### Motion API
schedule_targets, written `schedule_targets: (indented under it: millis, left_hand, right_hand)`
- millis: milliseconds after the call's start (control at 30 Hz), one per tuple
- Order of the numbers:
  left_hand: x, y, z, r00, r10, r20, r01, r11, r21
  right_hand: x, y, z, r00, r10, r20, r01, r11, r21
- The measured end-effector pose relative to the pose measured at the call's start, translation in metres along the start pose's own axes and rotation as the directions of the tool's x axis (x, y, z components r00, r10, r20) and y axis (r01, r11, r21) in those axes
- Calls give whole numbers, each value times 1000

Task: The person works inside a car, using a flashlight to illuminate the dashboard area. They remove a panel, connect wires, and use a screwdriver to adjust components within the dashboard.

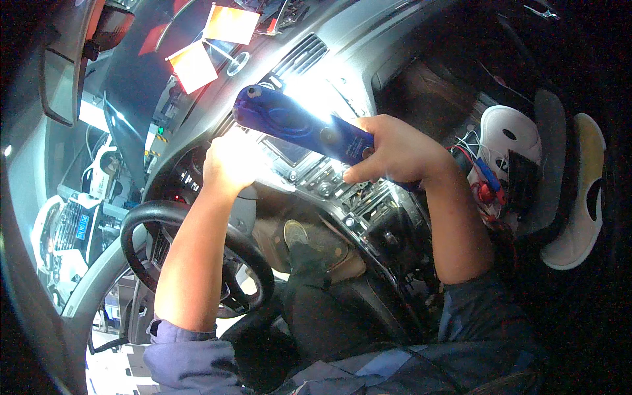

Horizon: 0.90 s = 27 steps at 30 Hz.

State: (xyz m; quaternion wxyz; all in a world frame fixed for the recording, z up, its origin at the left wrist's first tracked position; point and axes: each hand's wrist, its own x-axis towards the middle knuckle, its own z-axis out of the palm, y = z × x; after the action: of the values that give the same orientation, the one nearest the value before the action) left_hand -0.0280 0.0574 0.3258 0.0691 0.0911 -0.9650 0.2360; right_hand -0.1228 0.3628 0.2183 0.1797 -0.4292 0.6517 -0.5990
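My right hand (398,153) is wrapped round the near end of a long blue handheld work light (296,128). A strong white glow spreads from its underside over the centre of the dashboard. My left hand (230,161) reaches to the dashboard beside the centre console, to the left of the light. Glare washes it out and its fingers do not show clearly. Between and below the hands lies the centre console (322,187) with its knobs and buttons, partly covered by the light. An air vent (299,56) sits beyond the light.
The steering wheel (131,220) stands under my left forearm. Two small orange-white flags (230,25) rise from the dashboard top. A rear-view mirror (59,85) hangs at the upper left. On the right lie a white panel (510,128), coloured cables (484,178) and a pale curved piece (579,230).
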Motion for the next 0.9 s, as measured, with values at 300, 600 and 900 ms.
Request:
schedule_targets:
  millis: [300, 600, 900]
  left_hand:
    - [-2, 17, -14, 996, -39, 77, 42, 999, -34]
    - [-3, 19, -17, 997, 34, 76, -29, 998, -64]
    - [-7, 25, -19, 995, -101, 18, 101, 994, -39]
  right_hand:
    - [0, 1, 0, 1000, 6, -6, -6, 999, -32]
    - [0, -1, 1, 1000, 6, 2, -6, 999, -40]
    - [1, 2, 0, 1000, 4, 14, -4, 1000, -14]
